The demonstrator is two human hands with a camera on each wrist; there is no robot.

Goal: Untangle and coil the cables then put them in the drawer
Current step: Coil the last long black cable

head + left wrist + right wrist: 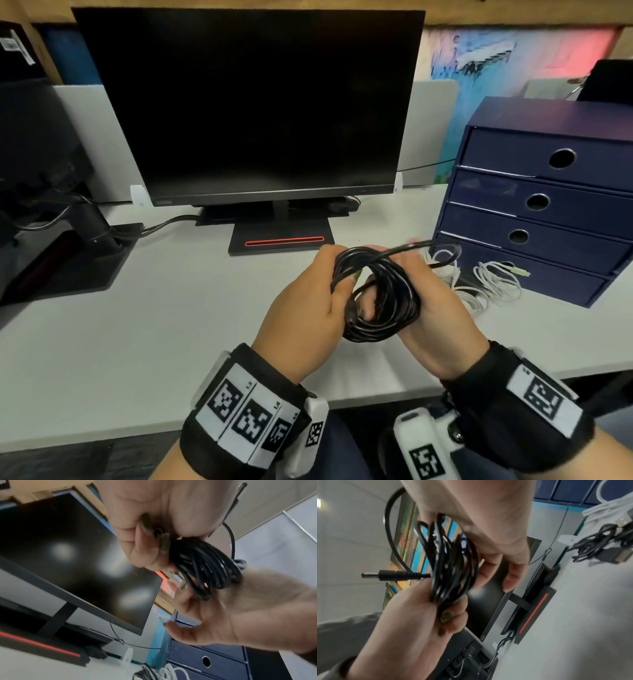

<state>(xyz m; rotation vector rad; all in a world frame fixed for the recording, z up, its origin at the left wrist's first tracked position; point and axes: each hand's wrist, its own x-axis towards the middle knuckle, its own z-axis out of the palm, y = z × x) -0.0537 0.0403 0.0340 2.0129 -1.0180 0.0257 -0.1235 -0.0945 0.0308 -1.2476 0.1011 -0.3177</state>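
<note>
White desk (pixel 171 308) is filling most of my head view, with one dark monitor (pixel 250 102) standing at the back and one blue drawer unit (pixel 548 192) sitting at the right; I am counting four drawers in it, all closed.

I am seeing one black cable (pixel 380 294) wound into a coil and held up above the desk, between both hands, in front of the monitor stand. My left hand (pixel 305 308) is gripping the coil's left side, its fingers curled round the strands. My right hand (pixel 431 315) is cradling the right side, with the coil hooked around it; its fingers (pixel 510 577) are hanging loosely apart and fairly straight.

White cables (pixel 486 284) are lying in a loose pile on the desk, just in front of the lowest drawer; I cannot count them.

My right wrist view is showing what the head view is hiding: the cable's round plug (pixel 392 575) sticking out from the coil, and a second, dark bundle of cable (pixel 597 543) lying by the white ones. My left wrist view is showing the left fingertips (pixel 145 524) pressed together onto the strands.
</note>
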